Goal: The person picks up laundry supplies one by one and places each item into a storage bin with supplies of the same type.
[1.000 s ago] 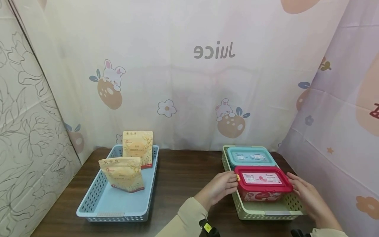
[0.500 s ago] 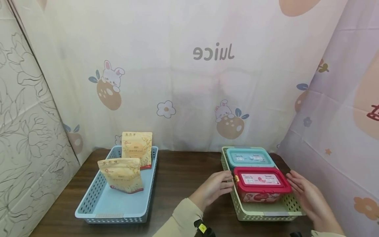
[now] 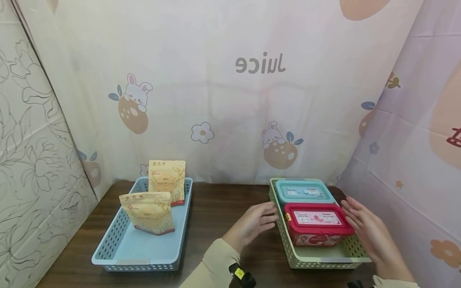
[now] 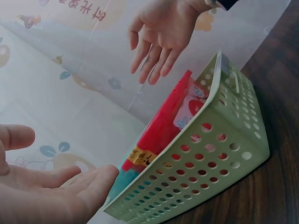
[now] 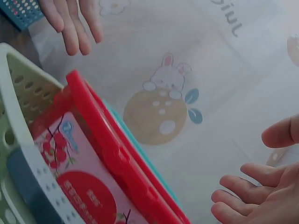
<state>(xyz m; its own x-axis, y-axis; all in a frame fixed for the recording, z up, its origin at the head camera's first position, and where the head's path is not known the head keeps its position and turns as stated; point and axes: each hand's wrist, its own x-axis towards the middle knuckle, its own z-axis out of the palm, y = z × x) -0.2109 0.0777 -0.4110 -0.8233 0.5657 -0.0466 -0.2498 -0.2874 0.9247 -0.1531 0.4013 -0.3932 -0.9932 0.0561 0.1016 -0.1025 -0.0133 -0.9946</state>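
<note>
A red lidded box (image 3: 320,224) with a pink label sits in the green perforated basket (image 3: 288,244), in front of a teal lidded box (image 3: 305,192). To the left of that basket is my left hand (image 3: 253,222), its fingers loosely extended and apart from the red box. My right hand (image 3: 371,234) hovers at the red box's right side, fingers straight and holding nothing. In the left wrist view both hands show bare palms, with the red lid (image 4: 163,121) rising above the basket's rim. The right wrist view shows the red box's printed front (image 5: 79,172).
On the left of the dark wooden table (image 3: 223,208) stands a blue perforated basket (image 3: 155,252). Two yellow pouches, one in front (image 3: 149,214) and one behind (image 3: 167,180), stand upright in it. A printed curtain (image 3: 230,100) hangs close behind the table.
Both hands have come away from the red box's ends. The left hand has drawn off leftward, and the right hand has risen slightly. The red box stays in the basket.
</note>
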